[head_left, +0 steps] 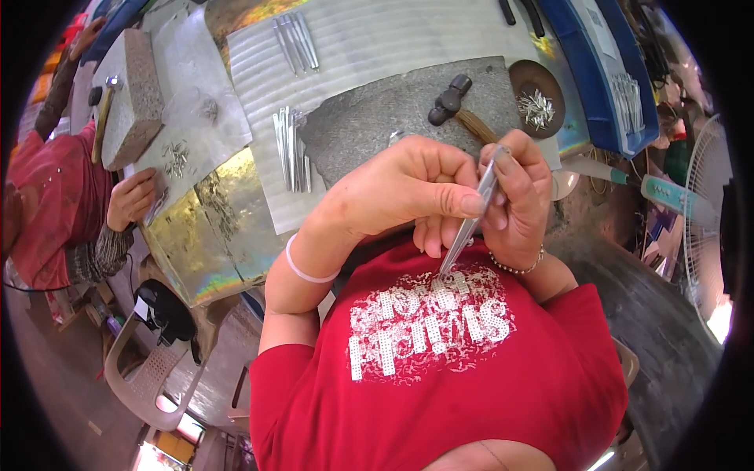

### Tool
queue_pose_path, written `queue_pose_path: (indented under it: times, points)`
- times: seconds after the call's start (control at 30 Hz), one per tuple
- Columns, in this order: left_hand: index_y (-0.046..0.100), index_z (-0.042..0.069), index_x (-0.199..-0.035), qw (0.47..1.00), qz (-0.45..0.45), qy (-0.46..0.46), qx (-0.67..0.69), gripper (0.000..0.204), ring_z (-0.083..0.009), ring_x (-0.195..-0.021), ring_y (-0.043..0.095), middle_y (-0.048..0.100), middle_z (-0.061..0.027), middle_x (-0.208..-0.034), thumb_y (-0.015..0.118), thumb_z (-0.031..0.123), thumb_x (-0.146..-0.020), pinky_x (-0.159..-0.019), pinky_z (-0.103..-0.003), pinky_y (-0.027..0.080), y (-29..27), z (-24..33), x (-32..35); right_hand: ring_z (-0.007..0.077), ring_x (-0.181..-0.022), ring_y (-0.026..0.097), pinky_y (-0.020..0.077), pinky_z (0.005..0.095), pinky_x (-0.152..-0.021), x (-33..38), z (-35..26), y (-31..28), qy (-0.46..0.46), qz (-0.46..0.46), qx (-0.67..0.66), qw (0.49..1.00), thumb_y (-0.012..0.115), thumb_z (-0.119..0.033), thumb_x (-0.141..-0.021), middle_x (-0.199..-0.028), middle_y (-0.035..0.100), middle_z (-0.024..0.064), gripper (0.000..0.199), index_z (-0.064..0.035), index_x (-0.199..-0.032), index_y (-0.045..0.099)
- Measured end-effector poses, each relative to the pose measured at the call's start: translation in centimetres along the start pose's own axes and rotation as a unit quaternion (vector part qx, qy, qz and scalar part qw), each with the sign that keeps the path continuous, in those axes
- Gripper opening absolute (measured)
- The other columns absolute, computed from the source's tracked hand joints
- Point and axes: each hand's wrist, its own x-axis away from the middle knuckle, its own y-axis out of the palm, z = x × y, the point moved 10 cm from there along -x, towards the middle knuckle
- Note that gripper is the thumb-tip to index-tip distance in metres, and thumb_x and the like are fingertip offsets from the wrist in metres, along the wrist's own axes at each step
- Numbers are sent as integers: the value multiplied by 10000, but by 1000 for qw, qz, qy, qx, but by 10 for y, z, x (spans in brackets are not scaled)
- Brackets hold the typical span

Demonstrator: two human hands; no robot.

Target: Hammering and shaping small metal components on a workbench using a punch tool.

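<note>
One slim silver metal piece [467,230] slants in front of a red shirt [440,400], at the near side of a grey stone slab [369,118].
The left hand [428,182] pinches it between thumb and fingers, while the right hand [520,196] pinches its upper part, fingers curled. On the slab's right part lies a hammer [451,102]; farther right, a round brown dish [528,74] holds small silver parts [537,111]. Slim metal strips [296,157] lie left of the slab.
</note>
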Motion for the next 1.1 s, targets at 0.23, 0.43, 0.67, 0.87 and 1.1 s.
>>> queue_pose_path:
  times: [0.23, 0.43, 0.67, 0.87, 1.1]
  points:
    - [575, -11, -784, 1000, -12, -9, 7, 200, -118, -431, 583, 614, -86, -594, 654, 159, -855, -384, -185, 461, 5, 0, 0, -27, -439, 307, 218, 122, -381, 2, -1, -3, -23, -4, 1, 1000, 533, -149, -921, -760, 516, 34, 121, -50, -863, 495]
    - [579, 3, -779, 1000, -12, -10, -1, 202, -118, -418, 577, 608, -84, -577, 653, 174, -857, -379, -185, 458, 7, -1, 1, -27, -444, 304, 216, 117, -385, 6, -1, -4, -22, 1, -2, 1000, 530, -158, -924, -759, 501, 26, 125, -49, -872, 497]
    - [591, -13, -787, 1000, -17, 3, 9, 242, -118, -433, 584, 614, -89, -592, 637, 208, -873, -383, -183, 464, 3, -2, 2, -20, -416, 291, 208, 129, -369, 4, 8, -3, 1, 1, -13, 1000, 522, -173, -933, -695, 480, 1, 147, -51, -858, 487]
    - [578, -10, -781, 1000, -2, 7, 12, 233, -114, -432, 580, 612, -85, -592, 633, 196, -876, -383, -185, 457, 1, 3, 6, 14, -395, 358, 265, 172, -348, -1, 9, -1, 20, 17, -6, 1000, 551, -156, -916, -595, 470, -31, 127, -78, -827, 505]
    - [577, 26, -803, 978, 174, 74, -86, 187, -88, -512, 594, 619, -40, -623, 630, 187, -880, -452, -186, 461, -26, 19, 29, 46, -434, 436, 353, 171, -407, -41, -13, 4, 17, -32, 89, 995, 517, -155, -913, -657, 559, 23, 139, -58, -815, 506]
